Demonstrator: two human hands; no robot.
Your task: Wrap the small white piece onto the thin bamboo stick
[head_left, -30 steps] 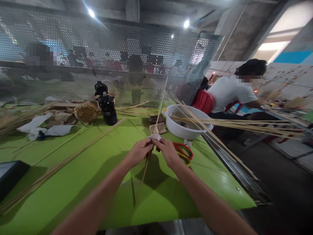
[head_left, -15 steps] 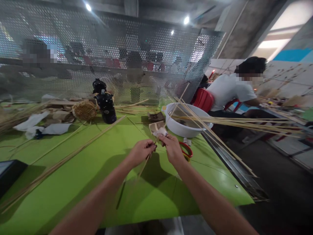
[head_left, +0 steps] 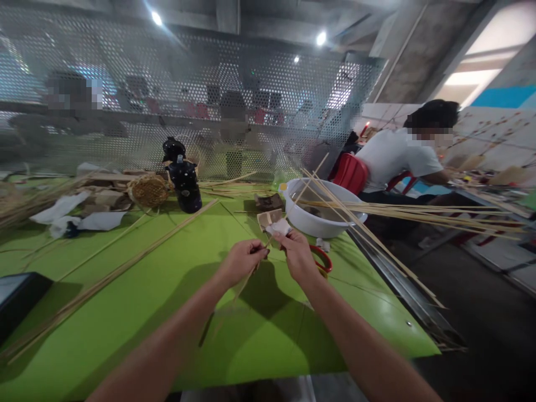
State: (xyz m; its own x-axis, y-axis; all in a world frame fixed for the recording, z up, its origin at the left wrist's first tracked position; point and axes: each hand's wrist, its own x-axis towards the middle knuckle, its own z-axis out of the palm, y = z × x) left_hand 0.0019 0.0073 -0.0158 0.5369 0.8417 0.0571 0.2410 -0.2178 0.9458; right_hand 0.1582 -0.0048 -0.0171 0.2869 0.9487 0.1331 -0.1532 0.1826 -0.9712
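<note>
Left hand (head_left: 245, 259) pinches a thin strip (head_left: 269, 241) between thumb and fingers; the right hand (head_left: 297, 251), just beside it and a little farther forward, grips a white wad (head_left: 280, 226) against the same strip. Cannot tell whether the wad wraps right round it. Strip runs slantwise: lower end below the left hand, toward the wearer, upper end beyond the right hand, passing across the view of the basin (head_left: 301, 220). Both hands are above the green counter (head_left: 167, 324). Directly beyond them, a piece of brown card (head_left: 263, 220), with a darker scrap (head_left: 268, 202) behind. Scissors (head_left: 324, 259), red-handled, lie just right of the right hand, partly hidden by it. More strips (head_left: 419, 209) project rightward from the basin. Left of the left hand, a long bundle (head_left: 125, 273) lies diagonally; farther off, a black bottle (head_left: 187, 187) stands upright near a woven basket (head_left: 147, 191).
</note>
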